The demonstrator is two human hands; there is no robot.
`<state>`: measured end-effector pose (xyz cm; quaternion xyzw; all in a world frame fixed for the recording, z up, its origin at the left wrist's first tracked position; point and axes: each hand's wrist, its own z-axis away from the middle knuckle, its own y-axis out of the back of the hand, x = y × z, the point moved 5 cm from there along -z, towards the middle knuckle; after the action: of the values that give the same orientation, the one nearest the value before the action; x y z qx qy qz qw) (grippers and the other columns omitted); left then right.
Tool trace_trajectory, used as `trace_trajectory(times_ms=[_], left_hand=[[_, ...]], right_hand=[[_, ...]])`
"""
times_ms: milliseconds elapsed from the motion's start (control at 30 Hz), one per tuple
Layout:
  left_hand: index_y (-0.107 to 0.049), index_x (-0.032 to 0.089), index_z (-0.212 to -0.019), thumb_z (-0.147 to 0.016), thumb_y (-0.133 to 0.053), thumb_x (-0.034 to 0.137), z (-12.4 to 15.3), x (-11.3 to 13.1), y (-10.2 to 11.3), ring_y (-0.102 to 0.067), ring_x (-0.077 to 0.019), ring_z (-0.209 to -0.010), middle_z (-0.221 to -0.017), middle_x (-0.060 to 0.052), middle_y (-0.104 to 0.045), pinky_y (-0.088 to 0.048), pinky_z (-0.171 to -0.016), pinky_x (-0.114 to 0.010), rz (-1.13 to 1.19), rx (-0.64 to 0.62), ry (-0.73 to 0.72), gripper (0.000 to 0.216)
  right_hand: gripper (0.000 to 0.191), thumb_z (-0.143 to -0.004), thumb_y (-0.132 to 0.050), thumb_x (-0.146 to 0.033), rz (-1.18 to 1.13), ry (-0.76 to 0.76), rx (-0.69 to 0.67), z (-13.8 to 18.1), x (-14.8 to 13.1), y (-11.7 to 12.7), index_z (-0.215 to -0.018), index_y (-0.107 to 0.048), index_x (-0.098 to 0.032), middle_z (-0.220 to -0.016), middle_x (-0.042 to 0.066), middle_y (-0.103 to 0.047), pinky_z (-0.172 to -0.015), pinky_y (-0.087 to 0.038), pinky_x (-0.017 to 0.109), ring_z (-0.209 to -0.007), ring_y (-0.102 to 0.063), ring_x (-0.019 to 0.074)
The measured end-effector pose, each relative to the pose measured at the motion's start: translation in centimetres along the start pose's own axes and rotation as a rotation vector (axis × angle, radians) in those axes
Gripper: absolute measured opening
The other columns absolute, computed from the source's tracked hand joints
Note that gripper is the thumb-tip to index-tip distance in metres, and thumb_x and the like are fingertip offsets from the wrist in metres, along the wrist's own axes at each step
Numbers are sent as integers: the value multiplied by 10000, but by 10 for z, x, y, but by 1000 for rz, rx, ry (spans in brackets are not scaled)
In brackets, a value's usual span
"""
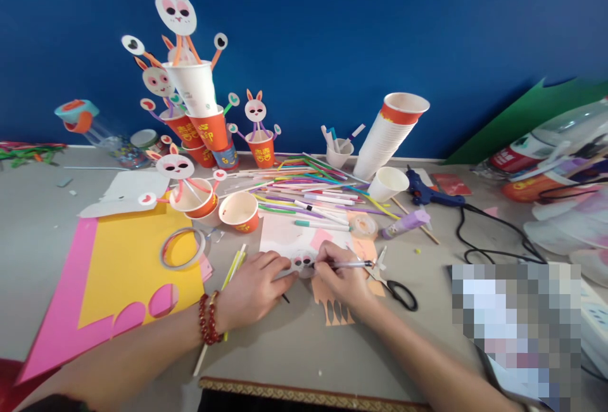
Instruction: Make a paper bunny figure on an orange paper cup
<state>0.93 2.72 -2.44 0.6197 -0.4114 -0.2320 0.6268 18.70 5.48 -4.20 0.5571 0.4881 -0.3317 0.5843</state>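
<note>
My right hand (338, 277) grips a pen (349, 264), its tip resting on a small round white paper face (302, 263) with dark eyes. My left hand (254, 288), with a red bead bracelet on the wrist, has its fingers curled and pressed on the left edge of that face. Orange paper cut-outs (335, 312) lie under my right hand. Black-handled scissors (396, 288) lie just right of my right hand.
Finished paper-cup bunnies (199, 108) stand at the back left, a stack of cups (387, 136) at the back centre. Several coloured straws (308, 187) lie spread mid-table. Yellow and pink card sheets (118, 272), a tape ring (183, 248), a blue glue gun (427, 193) and a glue stick (406, 223) surround them.
</note>
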Motion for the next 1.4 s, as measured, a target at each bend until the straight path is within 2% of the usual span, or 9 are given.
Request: trace_trajectory(times_ms=[300, 533, 633, 733, 833, 933, 1100, 1300, 1400], left_hand=[[-569, 190, -1224, -866, -527, 125, -1, -1, 0, -518, -264, -1017, -1148, -106, -599, -470, -845, -422, 69, 20, 35, 367], [-619, 184, -1120, -909, -476, 120, -4, -1, 14, -548, -229, -1030, -1104, -89, -631, -463, -904, -377, 245, 54, 109, 263], [-620, 190, -1106, -933, -465, 141, -4, 2, 25, -564, -210, -1043, -1106, -80, -640, -461, -906, -342, 341, 78, 147, 237], [-640, 187, -1014, -957, -452, 183, -7, 5, 33, -613, -187, -938, -985, -55, -680, -466, -820, -296, 398, 43, 214, 197], [-648, 191, -959, -971, -452, 245, -13, 8, 33, -645, -173, -826, -896, -27, -712, -448, -726, -261, 415, -27, 283, 204], [-648, 195, -942, -974, -443, 274, -20, 14, 32, -651, -169, -791, -880, -19, -720, -424, -678, -240, 412, -59, 303, 222], [-646, 197, -919, -958, -455, 260, -30, 27, 36, -647, -175, -772, -855, -17, -717, -404, -654, -238, 368, -61, 297, 205], [-661, 192, -899, -965, -437, 277, -33, 35, 40, -664, -184, -762, -838, -30, -728, -412, -641, -240, 323, -49, 295, 249], [-670, 192, -903, -963, -445, 282, -32, 38, 39, -680, -197, -769, -840, -40, -736, -420, -638, -245, 266, -53, 307, 250]], right_hand=[[77, -782, -530, -187, -321, -66, 166, 4, -5, 13, -719, -497, -214, -580, -50, -504, -465, -346, 217, -501, -452, 104], [112, -915, -577, -318, -474, 7, 99, 5, -13, 22, -926, -541, -213, -758, 5, -652, -439, -412, 219, -479, -496, 93], [102, -889, -609, -298, -371, 105, 92, 11, -27, 31, -871, -572, -205, -744, 11, -637, -466, -435, 227, -522, -538, 108], [135, -891, -571, -276, -258, 197, 8, 21, -41, 31, -782, -589, -199, -695, 9, -615, -496, -439, 232, -561, -568, 124], [151, -909, -516, -255, -203, 239, -87, 30, -48, 25, -796, -599, -199, -664, 6, -624, -508, -436, 236, -547, -571, 127], [130, -914, -493, -230, -193, 244, -117, 33, -50, 20, -823, -582, -203, -649, -2, -623, -527, -439, 237, -548, -575, 128], [123, -899, -492, -214, -184, 256, -125, 34, -52, 16, -796, -558, -206, -640, -4, -609, -524, -428, 239, -545, -553, 128], [134, -865, -503, -197, -182, 286, -9, 37, -54, 25, -742, -554, -206, -611, -15, -592, -510, -415, 229, -516, -534, 120], [146, -863, -504, -196, -168, 317, -33, 38, -59, 24, -722, -543, -208, -582, -23, -580, -496, -401, 222, -494, -517, 118]])
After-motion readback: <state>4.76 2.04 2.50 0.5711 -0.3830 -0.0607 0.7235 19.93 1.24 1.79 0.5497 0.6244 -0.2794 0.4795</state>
